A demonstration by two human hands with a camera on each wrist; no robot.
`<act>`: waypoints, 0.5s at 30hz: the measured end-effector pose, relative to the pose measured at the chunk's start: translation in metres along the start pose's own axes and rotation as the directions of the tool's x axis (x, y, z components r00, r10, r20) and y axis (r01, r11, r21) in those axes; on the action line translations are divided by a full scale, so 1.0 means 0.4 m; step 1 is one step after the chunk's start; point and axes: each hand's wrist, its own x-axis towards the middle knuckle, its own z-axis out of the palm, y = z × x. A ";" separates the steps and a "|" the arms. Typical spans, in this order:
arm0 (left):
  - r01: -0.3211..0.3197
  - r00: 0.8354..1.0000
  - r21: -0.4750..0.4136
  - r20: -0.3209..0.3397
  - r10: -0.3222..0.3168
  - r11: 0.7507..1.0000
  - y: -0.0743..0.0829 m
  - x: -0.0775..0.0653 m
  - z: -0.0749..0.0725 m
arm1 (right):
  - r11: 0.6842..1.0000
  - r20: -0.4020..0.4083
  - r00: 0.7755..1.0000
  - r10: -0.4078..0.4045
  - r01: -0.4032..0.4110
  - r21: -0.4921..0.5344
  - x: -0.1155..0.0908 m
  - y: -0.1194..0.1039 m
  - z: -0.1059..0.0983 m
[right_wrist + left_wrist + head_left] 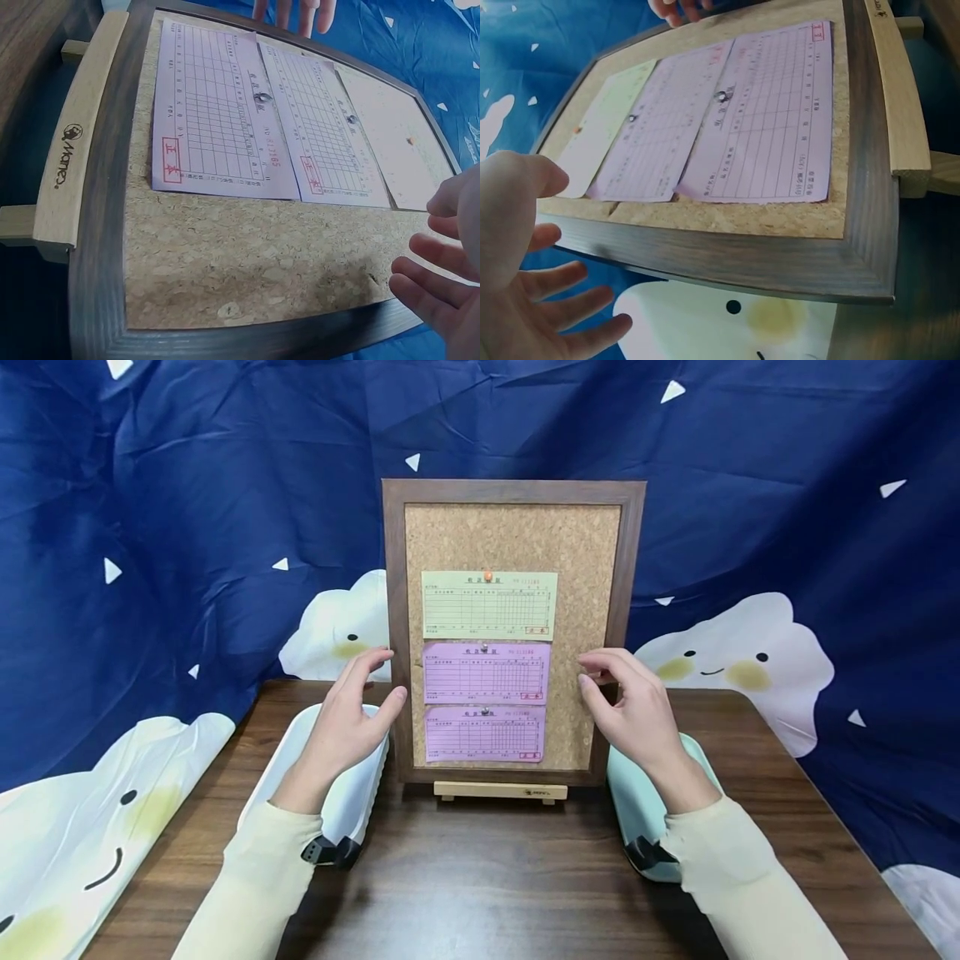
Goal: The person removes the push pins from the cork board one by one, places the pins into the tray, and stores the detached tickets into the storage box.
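A framed cork board stands upright on a small wooden easel. Pinned on it, one below another, are a green receipt slip, a purple slip and a lower purple slip. An orange pushpin holds the green one; silvery pins hold the purple ones. My left hand is beside the frame's left edge, fingers spread and relaxed, holding nothing. At the right edge my right hand overlaps the frame, its fingers loosely bent with nothing in them.
A white tray lies on the wooden table under my left forearm. Under the right one is a mint green tray. Behind the table hangs a dark blue cloth with clouds and white triangles.
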 end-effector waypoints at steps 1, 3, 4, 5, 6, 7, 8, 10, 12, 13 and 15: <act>-0.001 1.000 -0.007 0.001 0.001 1.000 0.000 0.002 0.000 | 1.000 0.004 1.000 0.004 -0.004 -0.001 0.003 -0.002 0.000; 0.000 1.000 -0.020 0.003 0.000 1.000 0.001 0.007 0.001 | 1.000 0.010 1.000 0.015 -0.015 0.000 0.009 -0.005 0.001; 0.001 1.000 -0.025 0.004 -0.001 1.000 0.002 0.009 0.002 | 1.000 0.013 1.000 0.021 -0.021 0.001 0.011 -0.006 0.002; 0.002 1.000 -0.031 0.006 -0.002 1.000 0.002 0.011 0.002 | 1.000 0.015 1.000 0.026 -0.026 0.001 0.014 -0.008 0.003; 0.003 1.000 -0.037 0.007 -0.003 0.999 0.003 0.013 0.002 | 1.000 0.017 0.999 0.030 -0.030 0.000 0.016 -0.009 0.003; 0.005 1.000 -0.043 0.009 -0.005 0.999 0.004 0.015 0.003 | 0.999 0.019 0.999 0.033 -0.033 0.001 0.018 -0.011 0.003; 0.009 1.000 -0.049 0.012 -0.009 0.999 0.005 0.017 0.004 | 0.999 0.021 0.999 0.035 -0.035 0.001 0.020 -0.012 0.004; 0.017 1.000 -0.063 0.018 -0.016 0.998 0.009 0.023 0.004 | 0.999 0.023 0.999 0.037 -0.037 0.002 0.024 -0.014 0.004; 0.025 0.999 -0.079 0.024 -0.023 0.997 0.012 0.028 0.004 | 0.999 0.023 0.999 0.033 -0.033 0.006 0.029 -0.015 0.006; 0.028 0.999 -0.086 0.027 -0.026 0.996 0.014 0.031 0.004 | 1.000 0.021 0.999 0.030 -0.030 0.007 0.032 -0.015 0.007; 0.031 0.999 -0.096 0.033 -0.028 0.995 0.019 0.037 0.003 | 1.000 0.014 1.000 0.020 -0.020 0.012 0.038 -0.014 0.010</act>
